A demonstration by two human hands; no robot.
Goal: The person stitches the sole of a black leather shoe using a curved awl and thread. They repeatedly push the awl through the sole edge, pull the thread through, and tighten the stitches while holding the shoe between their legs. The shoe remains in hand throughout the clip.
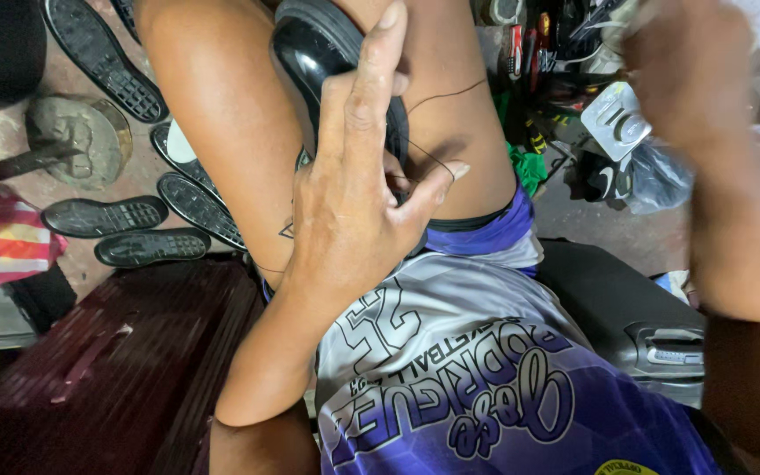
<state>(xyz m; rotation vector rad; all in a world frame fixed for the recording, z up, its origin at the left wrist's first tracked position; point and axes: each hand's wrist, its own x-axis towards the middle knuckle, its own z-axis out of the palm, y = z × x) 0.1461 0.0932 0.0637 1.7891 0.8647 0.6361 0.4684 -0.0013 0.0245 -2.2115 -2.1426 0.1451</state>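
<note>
While the glossy black leather shoe (310, 53) sits wedged between the bare knees, the left hand (354, 202) rests on it, index finger stretched up along the upper, thumb and other fingers narrowly pinched on a thin dark thread (446, 92) that runs across the right thigh. The right hand (688, 79) is raised at upper right, blurred; cannot tell its grip. Around: black rubber shoe soles (129, 230) scattered on the floor left, a round grey stone block (81, 141), a red-striped plastic bag (2, 242) with contents hidden, a dark maroon case (116, 361), and a cluttered tool pile (556, 53) beyond the right knee.
</note>
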